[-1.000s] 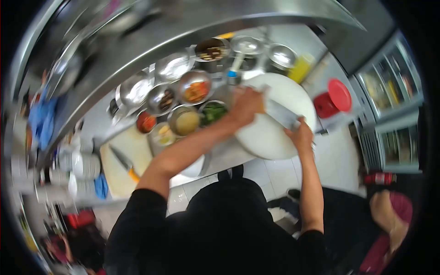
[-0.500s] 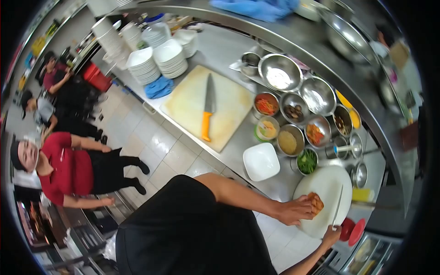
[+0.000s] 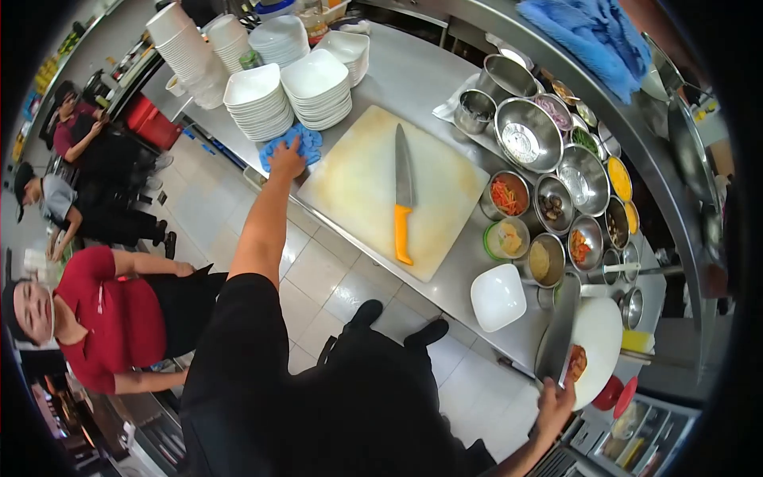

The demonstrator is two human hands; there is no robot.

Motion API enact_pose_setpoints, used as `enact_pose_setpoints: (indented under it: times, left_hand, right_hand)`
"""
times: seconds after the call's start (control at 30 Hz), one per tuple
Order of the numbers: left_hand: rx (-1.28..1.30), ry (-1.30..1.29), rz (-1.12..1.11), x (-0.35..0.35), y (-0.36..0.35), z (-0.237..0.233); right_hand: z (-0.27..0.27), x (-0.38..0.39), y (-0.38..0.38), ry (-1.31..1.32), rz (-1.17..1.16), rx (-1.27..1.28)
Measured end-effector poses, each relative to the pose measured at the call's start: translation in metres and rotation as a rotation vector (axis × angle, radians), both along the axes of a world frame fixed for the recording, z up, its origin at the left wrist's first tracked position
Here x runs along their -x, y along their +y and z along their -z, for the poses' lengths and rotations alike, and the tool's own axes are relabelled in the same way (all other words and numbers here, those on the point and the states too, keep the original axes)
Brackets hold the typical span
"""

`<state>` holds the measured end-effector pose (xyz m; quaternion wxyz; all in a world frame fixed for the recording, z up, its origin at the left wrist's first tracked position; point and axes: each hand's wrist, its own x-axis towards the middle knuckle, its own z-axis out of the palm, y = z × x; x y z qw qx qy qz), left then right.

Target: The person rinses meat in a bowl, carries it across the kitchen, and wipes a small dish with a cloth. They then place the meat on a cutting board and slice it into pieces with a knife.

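Note:
My left hand [image 3: 288,157] lies on the blue cloth [image 3: 311,143], left of the cutting board [image 3: 350,171]. Its fingers press on the cloth; how tightly they grip is hidden. An orange-handled knife [image 3: 404,191] rests on that board. At the lower right, my right hand [image 3: 556,407] holds a large knife [image 3: 560,330] by its handle, the broad blade over the round white board [image 3: 602,334]. Beside the blade, a reddish-brown piece of food [image 3: 578,363] sits on the round board, partly covered by blade and fingers.
White bowls [image 3: 258,103] stand in stacks at the back left. Metal bowls of food [image 3: 554,203] and a square white bowl [image 3: 498,297] line the right side. A person in a red shirt [image 3: 119,310] stands at the left; two more people are behind.
My left hand has left the food on the round board and reached across to the blue cloth. The knife in my right hand has swung round, its blade now broadside. The view has shifted.

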<state>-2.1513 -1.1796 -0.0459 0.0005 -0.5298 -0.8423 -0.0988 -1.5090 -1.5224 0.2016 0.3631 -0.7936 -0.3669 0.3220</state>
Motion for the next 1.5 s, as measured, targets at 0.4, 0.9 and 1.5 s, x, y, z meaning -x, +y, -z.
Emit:
enact_pose_setpoints:
  times: [0.4,0.9,1.5]
  left_hand:
    - [-0.778,-0.770,0.292,-0.148,-0.218,-0.073]
    - [-0.657,-2.076,0.242,-0.252,-0.242,-0.075]
    - [0.578,-0.986,0.348,-0.362,-0.353,-0.098]
  right_hand:
    - [0.097,0.190,0.076,0.568,-0.373,0.070]
    - [0.052,0.188,-0.037,-0.190,-1.039,-0.189]
    - [0.124,0.033,-0.101,0.421,-0.259,-0.311]
